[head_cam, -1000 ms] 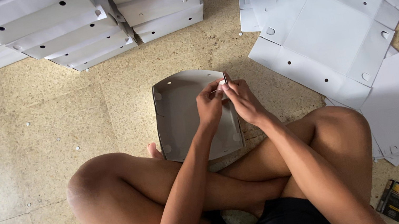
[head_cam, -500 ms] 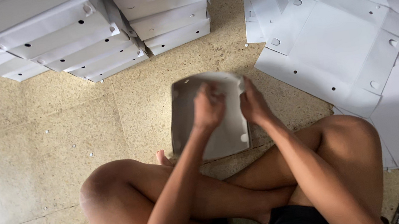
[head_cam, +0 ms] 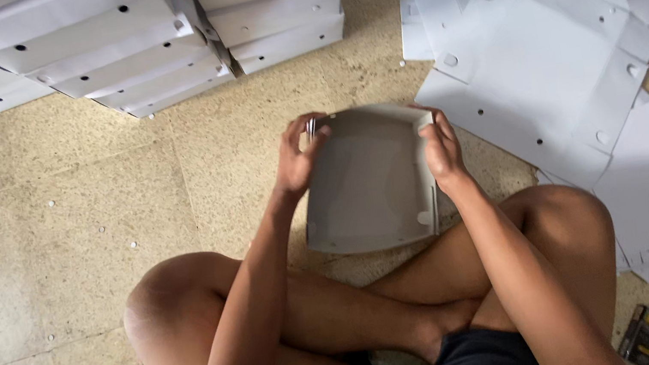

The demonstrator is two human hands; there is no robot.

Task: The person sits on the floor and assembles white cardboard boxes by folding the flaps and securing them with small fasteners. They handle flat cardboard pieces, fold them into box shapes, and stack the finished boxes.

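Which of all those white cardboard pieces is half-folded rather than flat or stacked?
The grey-white box between both hands: its sides are turned up, unlike the flat sheets on the right and the stacked boxes behind.

Hands split apart: left hand point(head_cam: 299, 156) now on box point(head_cam: 367, 180) far-left corner, right hand point(head_cam: 441, 151) on right wall. Before, both met at top-centre edge. Box now lies flatter, mid-frame.

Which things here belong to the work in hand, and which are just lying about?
In hand:
- half-folded grey box, left hand and right hand at its far corners
- flat white blanks
- stacked folded boxes

Lying about:
- small dark packet
- scattered paper dots
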